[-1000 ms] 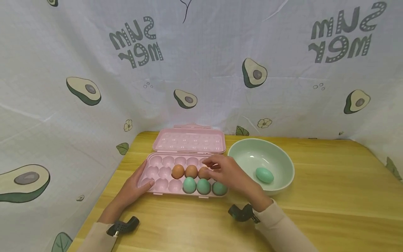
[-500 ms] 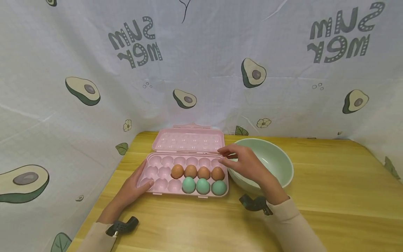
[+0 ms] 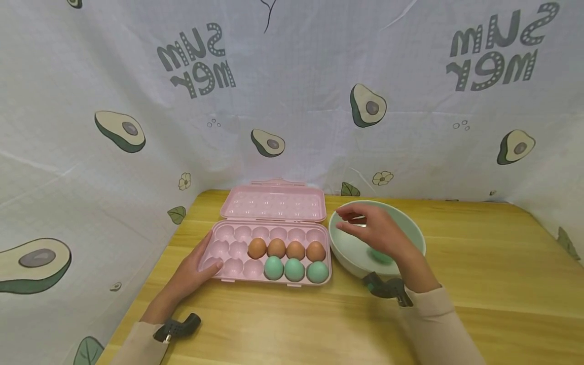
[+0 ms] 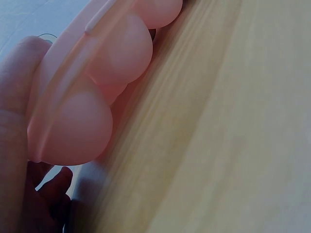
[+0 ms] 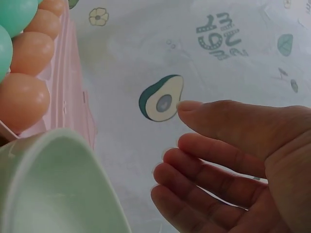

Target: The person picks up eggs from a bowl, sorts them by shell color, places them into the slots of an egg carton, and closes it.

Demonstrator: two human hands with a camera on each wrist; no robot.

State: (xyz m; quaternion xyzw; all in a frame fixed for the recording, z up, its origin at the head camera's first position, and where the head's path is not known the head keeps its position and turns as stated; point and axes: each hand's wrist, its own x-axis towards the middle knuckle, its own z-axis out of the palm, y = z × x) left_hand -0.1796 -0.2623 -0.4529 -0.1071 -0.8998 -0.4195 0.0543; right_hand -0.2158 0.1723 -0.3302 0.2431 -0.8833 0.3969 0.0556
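A pink egg carton [image 3: 233,267] lies with its lid [image 3: 274,203] folded back. Several brown eggs [image 3: 276,248] fill the right part of its middle row, and three green eggs [image 3: 294,270] sit before them in the front row. My left hand [image 3: 193,268] holds the carton's left end, thumb over the rim [image 4: 73,68] and fingers at its side. Over the light green bowl [image 3: 417,228] hovers my right hand [image 3: 380,230], fingers loosely bent, thumb apart, nothing between them. Partly hidden below it, another green egg [image 3: 379,256] lies in the bowl.
The bowl stands right beside the carton's right end on the wooden table [image 3: 479,263]. Behind the table hangs a white cloth [image 3: 310,126] printed with avocados. Black devices are strapped to both wrists.
My right hand has moved from the carton's right-hand eggs over to the bowl, uncovering the rightmost brown egg in the middle row. The left hand has stayed on the carton.
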